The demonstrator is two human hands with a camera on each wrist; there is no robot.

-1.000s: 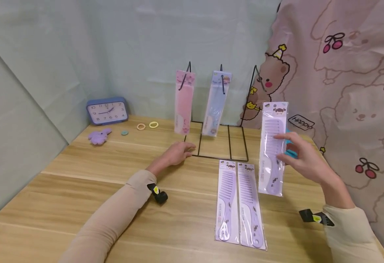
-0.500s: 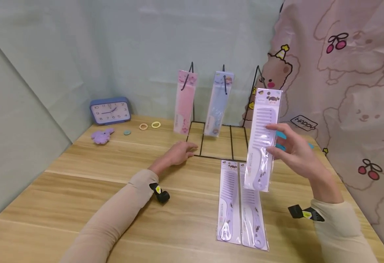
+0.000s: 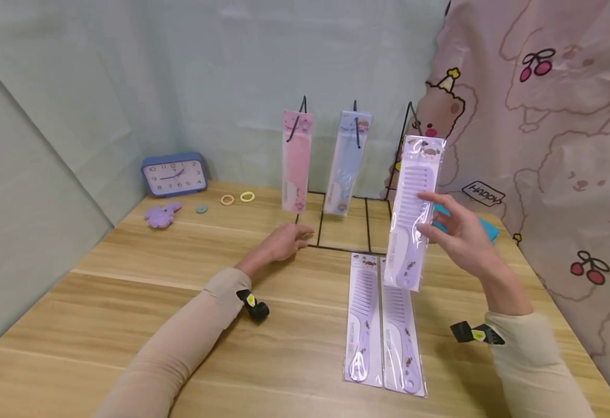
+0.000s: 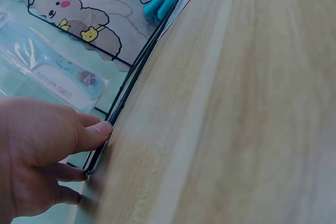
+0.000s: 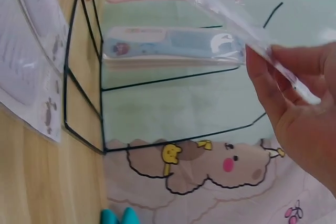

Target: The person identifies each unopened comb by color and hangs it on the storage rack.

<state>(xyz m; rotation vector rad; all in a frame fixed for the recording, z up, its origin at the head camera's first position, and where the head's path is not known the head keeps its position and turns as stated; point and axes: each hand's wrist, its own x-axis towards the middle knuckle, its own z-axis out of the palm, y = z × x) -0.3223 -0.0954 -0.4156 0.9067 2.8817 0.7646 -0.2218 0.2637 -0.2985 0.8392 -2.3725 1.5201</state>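
The right edge of a lilac comb pack [image 3: 406,249] is pinched between the thumb and fingers of the right hand [image 3: 461,238], and the pack is held up off the table [image 3: 294,360], nearly upright, its top tilted to the right. The right hook [image 3: 410,103] of a black wire rack [image 3: 369,226] is seen above the pack's top edge; in the right wrist view, pale background is left between the pack and that hook. The near left corner of the rack's base is touched by the left hand [image 3: 284,241], whose thumb and fingers are spread. On the other hooks a pink pack [image 3: 296,168] and a blue pack [image 3: 346,168] are hung, well apart. Before the base's front wire, two flat comb packs [image 3: 363,319] are laid side by side, the right one partly hidden by the held pack. Behind the right hand a cyan item [image 3: 487,229] is partly covered. At the wood-grained table's far left are placed a blue clock [image 3: 174,174], a purple figure [image 3: 159,216], a teal disc [image 3: 201,209] and two rings [image 3: 227,205]. The room is closed off by pale sheeting [image 3: 231,87] and a pink printed cloth [image 3: 571,174].
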